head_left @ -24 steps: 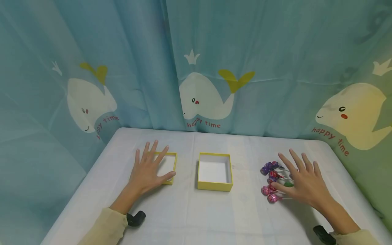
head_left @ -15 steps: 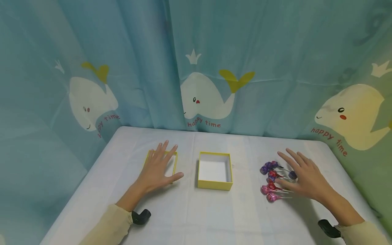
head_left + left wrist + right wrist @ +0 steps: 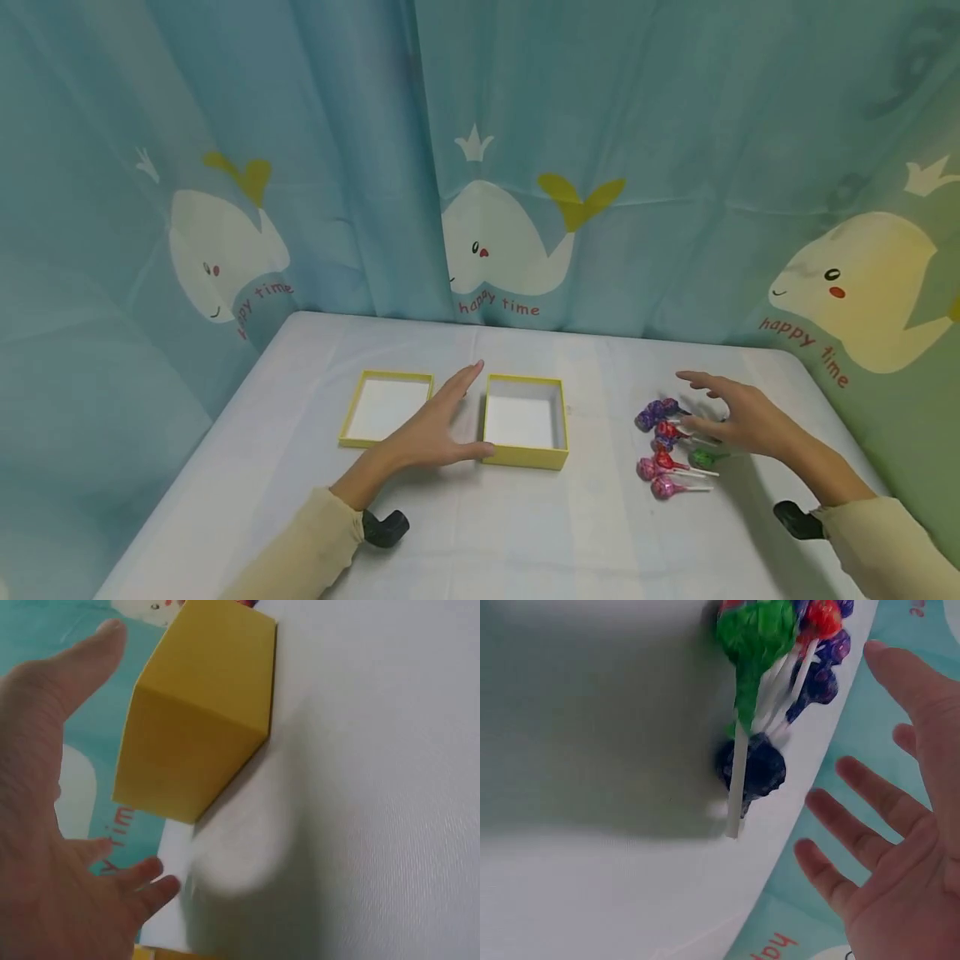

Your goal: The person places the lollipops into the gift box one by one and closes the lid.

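Note:
My left hand [image 3: 431, 429] is at the left side of a yellow box [image 3: 525, 457] with a white inside, thumb and fingers spread apart. In the left wrist view the box's yellow outer walls [image 3: 202, 697] stand beyond the thumb, and the hand holds nothing. My right hand [image 3: 750, 417] hovers over the far side of a bunch of wrapped lollipops [image 3: 663, 487], its thumb and fingers apart. Closest to the right wrist camera lies a green lollipop [image 3: 757, 645] with a white stick, beside a dark blue one [image 3: 761, 769]. Purple, red and pink ones lie near them.
A shallow yellow-edged lid [image 3: 386, 408] with a white inside lies left of the box, partly behind the left hand. A white cloth covers the table [image 3: 525, 533]. Behind its back edge hangs a blue-green curtain [image 3: 675, 167] printed with whales.
My left hand has moved right, from over the lid to the box's left side. The right hand's fingers have drawn together somewhat over the lollipops, and the green one shows now.

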Tool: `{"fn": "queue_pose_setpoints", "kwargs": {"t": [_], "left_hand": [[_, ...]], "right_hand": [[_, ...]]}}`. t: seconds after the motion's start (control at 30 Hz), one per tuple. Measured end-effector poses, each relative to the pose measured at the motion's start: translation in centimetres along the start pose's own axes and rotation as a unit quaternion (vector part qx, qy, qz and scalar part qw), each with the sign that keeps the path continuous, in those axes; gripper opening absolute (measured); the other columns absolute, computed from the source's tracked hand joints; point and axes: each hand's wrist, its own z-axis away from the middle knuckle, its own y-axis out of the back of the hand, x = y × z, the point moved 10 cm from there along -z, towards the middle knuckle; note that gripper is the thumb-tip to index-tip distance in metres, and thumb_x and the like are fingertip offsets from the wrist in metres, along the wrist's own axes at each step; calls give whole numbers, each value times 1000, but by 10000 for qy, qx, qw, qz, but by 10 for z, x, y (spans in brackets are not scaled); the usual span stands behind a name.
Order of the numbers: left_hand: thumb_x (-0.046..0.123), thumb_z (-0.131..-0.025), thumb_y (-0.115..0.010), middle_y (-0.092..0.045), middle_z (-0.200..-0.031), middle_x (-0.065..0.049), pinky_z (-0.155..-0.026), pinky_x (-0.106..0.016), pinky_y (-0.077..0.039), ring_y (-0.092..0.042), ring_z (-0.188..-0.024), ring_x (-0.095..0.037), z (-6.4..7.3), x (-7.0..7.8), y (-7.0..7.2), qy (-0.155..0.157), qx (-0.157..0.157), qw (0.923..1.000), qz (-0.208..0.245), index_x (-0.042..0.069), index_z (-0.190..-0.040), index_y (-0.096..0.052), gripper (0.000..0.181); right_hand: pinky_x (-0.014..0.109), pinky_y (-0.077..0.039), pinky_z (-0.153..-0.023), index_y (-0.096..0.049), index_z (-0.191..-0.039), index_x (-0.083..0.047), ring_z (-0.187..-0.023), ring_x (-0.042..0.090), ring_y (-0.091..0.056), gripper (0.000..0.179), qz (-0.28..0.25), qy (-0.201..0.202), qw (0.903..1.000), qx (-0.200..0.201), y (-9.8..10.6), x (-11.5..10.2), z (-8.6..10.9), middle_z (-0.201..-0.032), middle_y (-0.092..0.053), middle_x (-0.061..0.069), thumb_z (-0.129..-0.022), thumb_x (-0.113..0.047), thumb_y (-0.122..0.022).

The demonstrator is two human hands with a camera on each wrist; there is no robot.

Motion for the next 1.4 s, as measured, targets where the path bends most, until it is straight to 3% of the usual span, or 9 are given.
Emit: {"fn": "queue_pose_setpoints", "kwargs": {"t": [0.17, 0.4, 0.53, 0.83, 1.07, 1.23, 1.4], "left_hand": [[43, -83, -86, -19, -170, -6, -113, -43, -44, -46, -140, -30, -5, -6, -9, 147, -106, 9982, 568, 36, -165, -7, 114], [42, -81, -88, -33, -162, -15, -107, -43, -50, -54, -133, -32, -7, -7, -13, 419, -259, 9942, 953, 35, -164, -16, 110], [40, -82, -87, -34, -161, -14, -107, -44, -50, -56, -132, -35, -7, -8, -15, 513, -351, 9910, 1184, 33, -163, -19, 107], [32, -85, -87, -28, -166, -10, -106, -36, -51, -52, -138, -32, -9, -9, -18, 495, -363, 9859, 1559, 20, -162, -23, 100], [24, -85, -87, -27, -167, -8, -95, -34, -58, -47, -142, -33, -7, -9, -21, 577, -238, 9787, 1957, 19, -161, -26, 98], [24, -85, -86, -32, -164, -12, -90, -33, -59, -46, -143, -35, -6, -7, -21, 523, -137, 9796, 1935, 14, -160, -29, 95], [24, -87, -84, -31, -165, -9, -92, -35, -59, -44, -143, -37, -4, -8, -21, 500, -82, 9806, 1894, 12, -160, -30, 91]], "right_hand": [[57, -59, -75, -55, -139, -4, -94, 37, -70, 64, -174, -134, 9994, -275, -9, 13, -9, -114, -71, 23, -87, -26, -84], [37, -60, -67, -59, -134, -3, -86, 25, -72, 55, -612, -459, 9941, -768, -28, 28, -18, -100, -71, 8, -89, -26, -81], [28, -55, -62, -62, -128, -2, -82, 17, -69, 49, -692, -480, 9923, -906, -34, 27, -20, -96, -71, 3, -90, -25, -81], [28, -54, -63, -69, -118, -5, -79, 14, -65, 36, -625, -582, 9927, -856, -36, 27, -26, -92, -70, 1, -89, -24, -81], [31, -55, -64, -71, -113, -6, -80, 17, -66, 29, -634, -672, 9914, -928, -37, 29, -26, -94, -71, 4, -90, -22, -80], [31, -56, -65, -72, -112, -7, -81, 18, -67, 27, -679, -643, 9907, -990, -37, 29, -26, -95, -72, 4, -90, -21, -80], [29, -55, -65, -72, -111, -9, -81, 16, -67, 26, -710, -678, 9901, -1008, -41, 31, -27, -95, -72, 2, -89, -19, -80]]}}
